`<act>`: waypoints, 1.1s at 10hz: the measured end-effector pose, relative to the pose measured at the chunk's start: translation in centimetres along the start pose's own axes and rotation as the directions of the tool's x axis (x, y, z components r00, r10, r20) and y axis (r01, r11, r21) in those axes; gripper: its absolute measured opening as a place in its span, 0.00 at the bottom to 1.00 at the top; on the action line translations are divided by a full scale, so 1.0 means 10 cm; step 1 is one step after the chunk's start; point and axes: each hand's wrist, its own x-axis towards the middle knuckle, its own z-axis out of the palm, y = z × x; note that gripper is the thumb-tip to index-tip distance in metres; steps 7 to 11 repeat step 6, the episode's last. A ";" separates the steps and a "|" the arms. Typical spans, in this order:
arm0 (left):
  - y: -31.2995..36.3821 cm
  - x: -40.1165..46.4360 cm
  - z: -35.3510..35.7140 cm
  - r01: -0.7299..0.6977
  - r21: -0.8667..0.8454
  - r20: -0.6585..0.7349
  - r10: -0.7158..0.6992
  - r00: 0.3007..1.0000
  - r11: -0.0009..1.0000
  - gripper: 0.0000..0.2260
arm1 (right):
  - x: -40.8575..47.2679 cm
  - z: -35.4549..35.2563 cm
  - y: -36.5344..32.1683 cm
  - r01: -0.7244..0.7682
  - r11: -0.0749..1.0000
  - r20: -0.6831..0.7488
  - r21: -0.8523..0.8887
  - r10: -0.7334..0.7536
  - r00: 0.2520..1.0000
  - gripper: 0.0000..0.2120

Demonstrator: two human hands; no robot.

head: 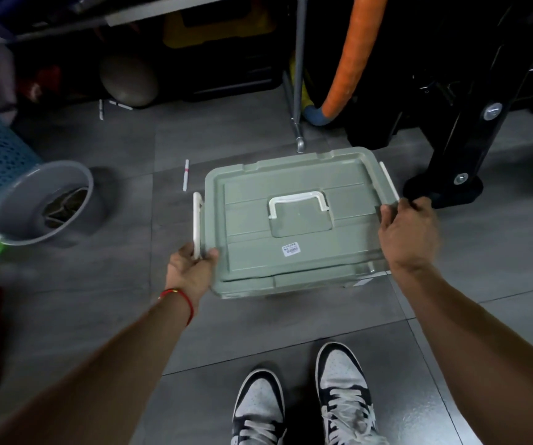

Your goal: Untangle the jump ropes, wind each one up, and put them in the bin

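Left hand [191, 271] grip on bin [294, 220] latch [197, 226], right hand [408, 232] gripping opposite edge

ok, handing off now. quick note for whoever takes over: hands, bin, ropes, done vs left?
Left hand: grips the white side latch at the bin's left edge.
Right hand: grips the bin's right edge, by the other latch.
Green lidded bin: on the grey tile floor in front of the sneakers, lid on, top handle flat.
Jump ropes: none in view.
Done: nothing that shows.
Left: open the bin, find the ropes, untangle, wind each, put them in.
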 end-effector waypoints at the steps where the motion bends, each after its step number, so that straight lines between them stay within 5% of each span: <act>1: 0.06 -0.01 0.05 -0.090 0.285 -0.077 0.116 0.990 0.954 0.09 | 0.02 0.02 -0.04 -0.001 1.000 -0.010 -0.001 0.001 1.000 0.20; 3: 0.15 -0.10 0.28 -0.081 0.460 -0.177 0.181 0.967 0.884 0.15 | 0.17 0.09 0.00 0.045 0.997 0.107 0.066 -0.052 0.993 0.23; 4: 0.11 -0.01 0.22 -0.095 0.496 -0.210 0.225 0.952 0.863 0.15 | 0.29 -0.08 0.00 0.058 0.987 0.471 0.151 -0.123 0.873 0.24; 5: 0.17 0.04 0.05 -0.054 0.517 -0.202 0.183 0.962 0.854 0.12 | 0.25 -0.34 -0.14 0.058 0.974 0.590 0.220 -0.180 0.787 0.36; 6: 0.24 -0.10 -0.12 -0.179 0.505 -0.141 0.285 0.948 0.845 0.13 | -0.08 -0.57 -0.27 -0.033 0.932 0.460 0.360 -0.146 0.876 0.31; 11: 0.24 -0.10 -0.12 -0.179 0.505 -0.141 0.285 0.948 0.845 0.13 | -0.08 -0.57 -0.27 -0.033 0.932 0.460 0.360 -0.146 0.876 0.31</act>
